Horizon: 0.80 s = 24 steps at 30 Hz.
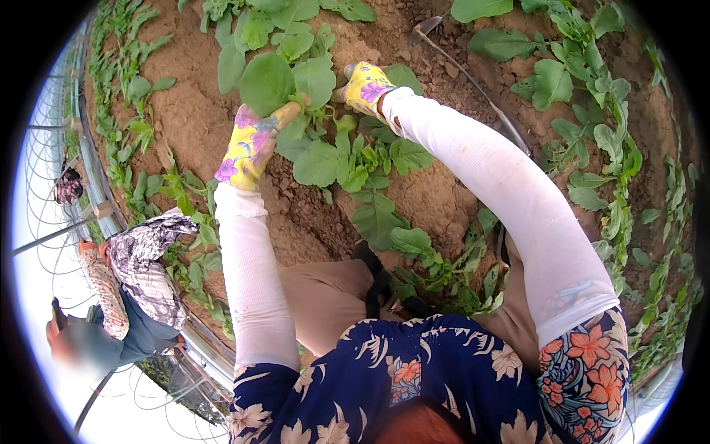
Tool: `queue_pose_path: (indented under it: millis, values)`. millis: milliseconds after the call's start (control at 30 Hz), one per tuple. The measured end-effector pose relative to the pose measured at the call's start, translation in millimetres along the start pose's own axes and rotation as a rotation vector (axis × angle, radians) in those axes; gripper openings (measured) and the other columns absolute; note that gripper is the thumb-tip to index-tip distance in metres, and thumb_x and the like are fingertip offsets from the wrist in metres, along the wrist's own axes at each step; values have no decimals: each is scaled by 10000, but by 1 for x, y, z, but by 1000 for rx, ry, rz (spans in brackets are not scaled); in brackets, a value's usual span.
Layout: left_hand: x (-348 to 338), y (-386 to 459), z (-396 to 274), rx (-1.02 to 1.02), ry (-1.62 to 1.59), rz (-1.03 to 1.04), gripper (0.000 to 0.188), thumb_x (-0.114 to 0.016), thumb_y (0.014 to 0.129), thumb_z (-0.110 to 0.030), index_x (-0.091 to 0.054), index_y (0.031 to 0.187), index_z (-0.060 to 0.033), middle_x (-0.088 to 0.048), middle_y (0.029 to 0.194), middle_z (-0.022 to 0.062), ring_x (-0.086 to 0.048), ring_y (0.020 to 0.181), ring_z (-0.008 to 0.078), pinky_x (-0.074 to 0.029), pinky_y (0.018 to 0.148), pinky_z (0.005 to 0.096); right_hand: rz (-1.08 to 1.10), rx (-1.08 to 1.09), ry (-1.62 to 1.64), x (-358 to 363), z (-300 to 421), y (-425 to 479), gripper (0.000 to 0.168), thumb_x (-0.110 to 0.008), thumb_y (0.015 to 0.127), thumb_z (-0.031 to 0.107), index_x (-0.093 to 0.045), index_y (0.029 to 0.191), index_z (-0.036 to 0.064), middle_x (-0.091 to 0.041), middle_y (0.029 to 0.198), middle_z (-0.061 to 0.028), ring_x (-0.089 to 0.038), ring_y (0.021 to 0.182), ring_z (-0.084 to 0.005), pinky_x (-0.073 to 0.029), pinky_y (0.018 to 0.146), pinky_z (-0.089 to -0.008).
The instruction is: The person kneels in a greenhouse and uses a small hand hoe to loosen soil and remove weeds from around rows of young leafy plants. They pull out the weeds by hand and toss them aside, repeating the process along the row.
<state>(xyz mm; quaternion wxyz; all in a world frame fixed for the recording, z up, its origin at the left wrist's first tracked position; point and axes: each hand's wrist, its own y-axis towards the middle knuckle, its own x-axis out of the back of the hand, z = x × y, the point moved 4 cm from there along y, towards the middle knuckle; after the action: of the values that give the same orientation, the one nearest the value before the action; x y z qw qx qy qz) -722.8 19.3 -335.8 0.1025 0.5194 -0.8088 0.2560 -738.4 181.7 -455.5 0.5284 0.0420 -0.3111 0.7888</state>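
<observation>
My left hand (255,141), in a yellow floral glove, is at a leafy green plant (315,83), with fingers among its broad leaves. One large round leaf (268,83) hides part of these fingers. On the plant's other side, my right hand (363,89) wears a matching glove and has its fingers curled in close to the stems. Foliage and the hand itself hide what lies inside that grasp. A small round pale-green part (346,122) shows just below the right hand. More lobed leaves (319,164) spread over the soil beneath both hands.
A thin-handled hoe (471,83) lies on the brown soil (444,191) beyond my right arm. Leafy rows (604,139) run along the right and left sides. Plants (444,272) lie by my legs. A person (138,283) bends over at the left, near the greenhouse frame (89,144).
</observation>
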Motion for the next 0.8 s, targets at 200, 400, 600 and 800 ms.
queue_pose_path:
  millis: [200, 400, 600, 800]
  values:
    - [-3, 1, -15, -1, 111, 1, 168, -608, 843, -142, -678, 949, -32, -662, 917, 41, -579, 852, 123, -443, 783, 269, 31, 15, 17, -6, 4, 0, 338, -593, 701, 145, -633, 1006, 6, -638, 988, -235, -617, 937, -383, -482, 822, -410]
    - [-3, 1, -13, -50, 37, 0, 170, -618, 836, -146, -677, 950, -35, -658, 922, 34, -586, 893, 128, -442, 806, 266, -2, 125, -25, -10, 7, 3, 387, -589, 747, 187, -626, 1098, 29, -643, 1000, -224, -617, 954, -361, -478, 838, -402]
    - [-5, 7, -9, -99, -97, 13, 218, -638, 834, -157, -654, 1011, -30, -660, 961, 36, -584, 911, 129, -436, 828, 266, -187, -34, 123, 31, -32, 19, 425, -606, 791, 314, -604, 1086, 8, -639, 1042, -208, -601, 1004, -349, -468, 854, -403]
    - [-5, 4, -14, -106, 104, 34, 226, -540, 879, -27, -595, 1097, -5, -638, 1044, 42, -577, 899, 115, -458, 788, 240, -233, -27, -69, 28, -5, 25, 533, -667, 781, 333, -531, 1146, -31, -593, 1118, -238, -555, 1083, -360, -443, 906, -396]
